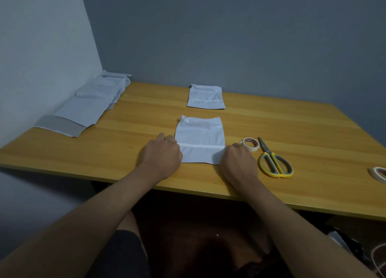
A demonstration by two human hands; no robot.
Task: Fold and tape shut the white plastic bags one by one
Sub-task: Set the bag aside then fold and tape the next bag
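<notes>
Both hands lie nearest, knuckles up on the smooth wood-grain tabletop (292,131): the left hand (161,154) has its fingers curled at the left edge of a flat, slightly crinkled white plastic bag (200,135), and the right hand (239,162) grips the bag's near right corner, though whether the left hand actually pinches the bag cannot be told. From the left, a loose overlapping pile of thin white bags (92,104) with one grey flap lies along the wall, then the rectangular bag between the hands with a folded band across it, and a second folded bag (205,97) farther back. Right of the hands sit a round roll of white tape (250,144), yellow-and-grey-handled scissors (273,160) with blades together, and another tape roll (380,173) at the frame's edge.
</notes>
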